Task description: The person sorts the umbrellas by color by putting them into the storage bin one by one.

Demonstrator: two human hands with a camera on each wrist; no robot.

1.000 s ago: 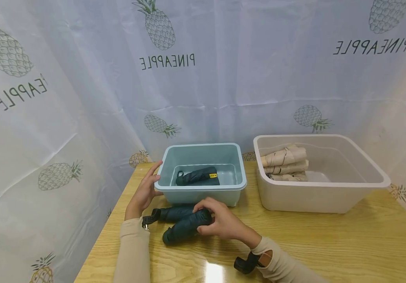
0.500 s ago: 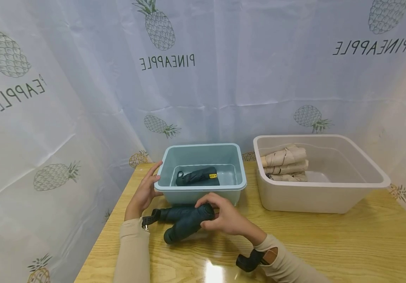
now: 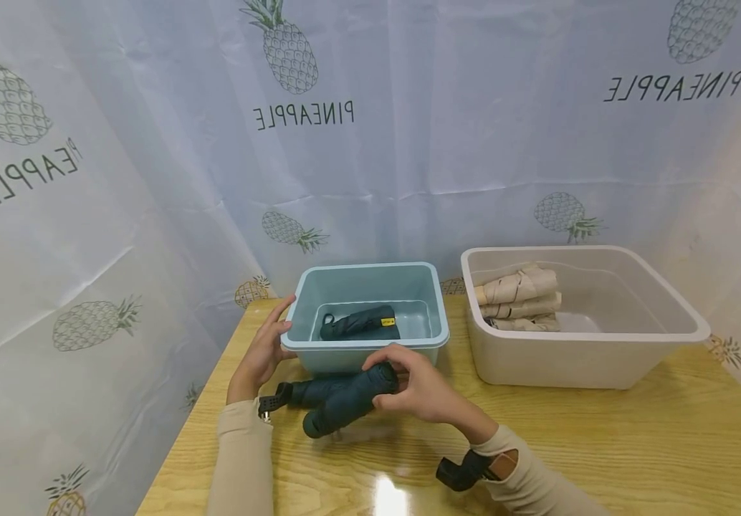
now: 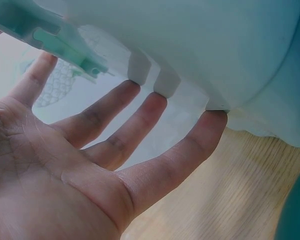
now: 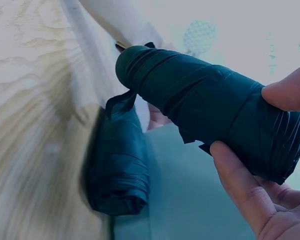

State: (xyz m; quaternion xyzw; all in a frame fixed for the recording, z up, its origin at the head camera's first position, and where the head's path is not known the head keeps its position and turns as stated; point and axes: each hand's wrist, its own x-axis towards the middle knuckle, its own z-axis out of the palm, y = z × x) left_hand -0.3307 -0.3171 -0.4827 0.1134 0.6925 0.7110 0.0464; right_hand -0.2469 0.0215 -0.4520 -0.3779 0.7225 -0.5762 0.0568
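Observation:
My right hand [image 3: 418, 387] grips a dark green folded umbrella [image 3: 347, 401] between thumb and fingers at one end. In the right wrist view the umbrella [image 5: 200, 102] slants, with a wrist strap [image 5: 121, 104] hanging at its far end. A second dark green folded umbrella [image 3: 309, 393] lies on the table behind it, along the front of a light blue bin [image 3: 370, 355]. My left hand [image 3: 264, 355] touches the bin's left side; in the left wrist view its nearly straight fingers [image 4: 155, 155] press fingertips to the wall. Dark folded umbrellas [image 3: 360, 322], one yellow-tagged, lie inside the bin.
A larger off-white bin [image 3: 593, 358] stands to the right, with several beige folded umbrellas [image 3: 519, 287] at its left end. Behind both bins hangs a pineapple-print curtain [image 3: 409, 143]. The wooden table [image 3: 570, 444] extends in front; its left edge runs beside my left arm.
My right hand has moved slightly up and right, toward the blue bin's front, carrying its end of the umbrella along. The left hand keeps its place at the bin.

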